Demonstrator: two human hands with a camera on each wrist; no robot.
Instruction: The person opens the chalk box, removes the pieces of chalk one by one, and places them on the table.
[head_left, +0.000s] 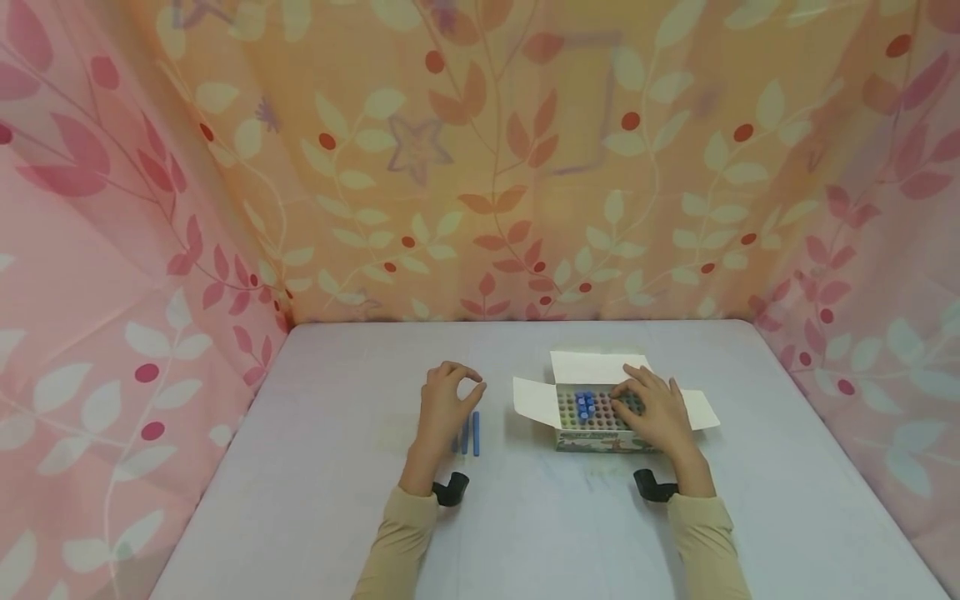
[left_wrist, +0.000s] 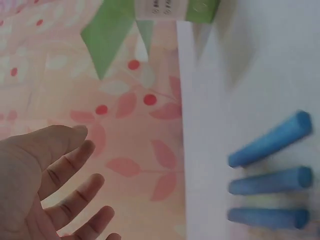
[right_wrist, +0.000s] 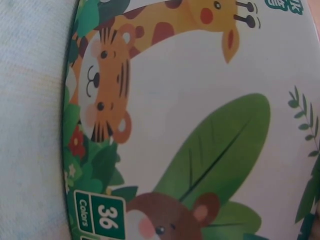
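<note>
My left hand (head_left: 447, 398) is raised over the table, fingers loosely bent and thumb near the index finger, holding nothing. Beside and below it lie three blue crayons (head_left: 476, 433), side by side; the left wrist view shows these crayons (left_wrist: 270, 180) apart from the hand (left_wrist: 55, 180). A cardboard box (head_left: 596, 442) stands to the right, flaps spread, with rows of round holes inside. Several blue crayons (head_left: 583, 406) stand upright in its left-centre holes. My right hand (head_left: 657, 412) reaches over the box's right half, thumb and index tips close to the holes. Nothing shows between them.
White flaps (head_left: 536, 400) stick out from the box's left, right and back. The right wrist view is filled by the box's printed animal side (right_wrist: 150, 125), marked 36 Colors. Floral curtains (head_left: 487, 167) enclose the white table (head_left: 337, 358) at the back and sides.
</note>
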